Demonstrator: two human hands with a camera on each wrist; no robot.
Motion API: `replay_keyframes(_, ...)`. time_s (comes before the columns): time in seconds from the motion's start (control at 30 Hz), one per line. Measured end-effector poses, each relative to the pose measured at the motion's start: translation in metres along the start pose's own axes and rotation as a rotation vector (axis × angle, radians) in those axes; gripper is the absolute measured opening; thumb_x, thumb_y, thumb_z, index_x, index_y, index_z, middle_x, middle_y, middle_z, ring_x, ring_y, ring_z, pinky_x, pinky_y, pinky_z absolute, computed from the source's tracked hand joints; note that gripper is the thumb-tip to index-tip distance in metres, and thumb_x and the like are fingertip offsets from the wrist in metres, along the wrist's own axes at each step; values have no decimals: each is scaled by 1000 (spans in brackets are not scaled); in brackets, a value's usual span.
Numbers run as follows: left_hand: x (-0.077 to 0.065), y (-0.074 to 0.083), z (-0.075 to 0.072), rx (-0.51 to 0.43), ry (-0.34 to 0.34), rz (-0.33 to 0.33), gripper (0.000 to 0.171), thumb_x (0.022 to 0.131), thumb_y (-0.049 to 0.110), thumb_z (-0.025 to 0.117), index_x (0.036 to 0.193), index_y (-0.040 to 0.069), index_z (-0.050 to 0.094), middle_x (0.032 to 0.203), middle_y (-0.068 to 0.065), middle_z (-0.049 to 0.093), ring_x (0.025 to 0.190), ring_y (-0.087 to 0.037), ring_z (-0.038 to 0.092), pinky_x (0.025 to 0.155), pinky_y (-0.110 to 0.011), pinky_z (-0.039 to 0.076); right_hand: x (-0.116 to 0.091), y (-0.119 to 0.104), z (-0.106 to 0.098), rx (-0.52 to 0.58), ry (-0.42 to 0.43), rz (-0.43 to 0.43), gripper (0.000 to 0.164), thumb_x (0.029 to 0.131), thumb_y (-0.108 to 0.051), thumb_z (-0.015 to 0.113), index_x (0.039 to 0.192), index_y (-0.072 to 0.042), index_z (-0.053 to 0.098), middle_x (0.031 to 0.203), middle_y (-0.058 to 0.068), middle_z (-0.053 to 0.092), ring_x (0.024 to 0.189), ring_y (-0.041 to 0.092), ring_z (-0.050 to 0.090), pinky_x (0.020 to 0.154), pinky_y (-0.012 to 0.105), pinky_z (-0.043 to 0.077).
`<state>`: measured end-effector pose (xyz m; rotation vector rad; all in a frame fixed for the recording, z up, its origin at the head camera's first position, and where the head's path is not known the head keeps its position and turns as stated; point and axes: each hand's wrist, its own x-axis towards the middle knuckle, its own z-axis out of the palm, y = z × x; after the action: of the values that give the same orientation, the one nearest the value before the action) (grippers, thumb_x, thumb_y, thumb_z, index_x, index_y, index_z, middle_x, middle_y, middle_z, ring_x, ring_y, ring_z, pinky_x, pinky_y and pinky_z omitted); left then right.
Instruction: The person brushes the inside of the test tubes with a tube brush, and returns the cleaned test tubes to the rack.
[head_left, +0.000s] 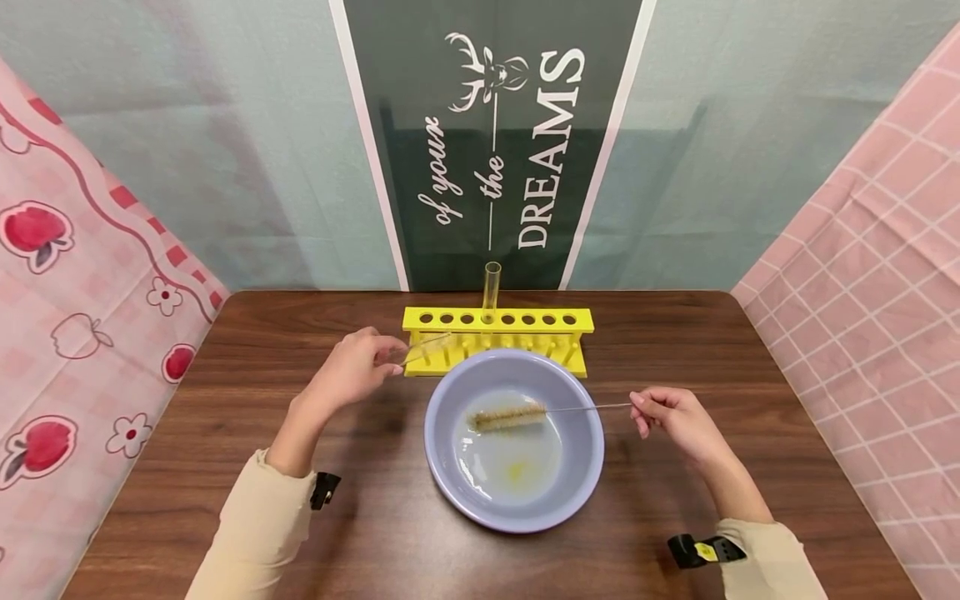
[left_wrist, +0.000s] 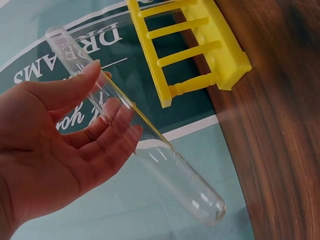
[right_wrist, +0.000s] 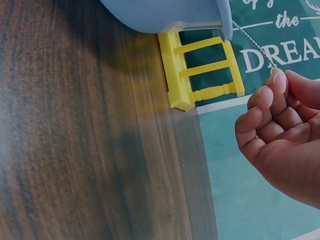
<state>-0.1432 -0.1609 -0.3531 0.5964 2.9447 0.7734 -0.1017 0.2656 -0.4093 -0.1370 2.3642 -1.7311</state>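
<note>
A clear glass test tube (left_wrist: pixel 182 182) is held between the thumb and fingers of my left hand (head_left: pixel 352 368), at the left end of the yellow test tube rack (head_left: pixel 525 327). In the left wrist view the tube lies slanted, its rounded end away from the palm. My right hand (head_left: pixel 678 421) pinches the thin twisted-wire handle of a test tube brush (head_left: pixel 510 417), right of the lavender basin (head_left: pixel 433 450). The tan bristles are over the basin's middle; whether they touch the liquid I cannot tell. In the right wrist view only the wire (right_wrist: pixel 255 45) shows.
Another clear tube (head_left: pixel 491 287) stands upright in the rack, just behind the basin. Shallow liquid with a yellowish patch (head_left: pixel 517 472) lies in the basin. Dark wood table (head_left: pixel 360 533) surrounds it. Cloth hangs behind and at both sides.
</note>
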Motion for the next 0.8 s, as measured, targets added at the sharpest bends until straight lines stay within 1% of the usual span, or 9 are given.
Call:
replay_keyframes(0.17,-5,2,4,100,-10,26,22,77,7,71,99,5,68,82,-8,55,72,-23,52,65,-38,44,0,-5,-5,5,18,-7,34,95,-14,47,82,18,52,61,8,54,59,19,52,59,30,44)
replay_keyframes(0.23,-6,3,6,136,-14,30,21,77,7,71,98,6,68,83,-9,55,72,-24,53,66,-39,45,0,-7,-7,53,23,-20,33,95,-12,47,81,17,52,61,7,54,59,18,52,59,28,44)
replay_keyframes(0.33,-9,5,8,174,-21,38,21,76,7,72,97,7,68,83,-9,54,71,-25,54,66,-39,45,1,-7,-10,167,26,-58,31,94,-9,48,80,17,52,62,6,55,58,17,53,58,26,44)
replay_keyframes(0.5,-13,7,13,181,-34,52,22,75,7,73,97,7,68,81,-6,53,67,-20,52,62,-35,45,2,-3,-14,327,16,-113,25,93,-10,51,77,7,60,65,4,58,57,15,54,56,25,46)
replay_keyframes(0.53,-14,7,13,179,-41,55,22,75,7,73,97,7,69,81,-6,53,66,-20,52,61,-35,44,8,11,-18,390,-14,-142,24,93,-10,51,77,5,62,66,4,59,58,14,55,57,25,46)
replay_keyframes(0.63,-16,6,16,175,-64,54,23,75,8,73,98,8,69,81,-5,53,67,-19,53,63,-35,45,9,12,-20,443,-36,-161,23,93,-10,50,77,-1,64,66,3,60,59,14,55,57,24,46)
replay_keyframes(0.73,-17,5,18,176,-81,58,23,75,8,73,99,9,69,80,-3,54,70,-20,54,65,-36,45,8,9,-22,480,-44,-167,24,94,-8,48,77,-1,64,66,4,59,59,14,55,58,24,47)
replay_keyframes(0.77,-17,4,18,175,-82,63,24,75,8,73,99,9,69,80,-3,54,70,-20,54,65,-36,45,2,-6,-18,452,-19,-147,25,94,-6,47,77,-1,64,65,4,59,58,14,55,57,24,47)
replay_keyframes(0.8,-18,4,19,172,-82,69,24,75,7,73,99,9,69,79,-3,54,70,-20,54,65,-35,45,2,-7,-19,463,-20,-147,25,94,-5,46,77,0,63,65,4,59,58,15,55,57,24,47)
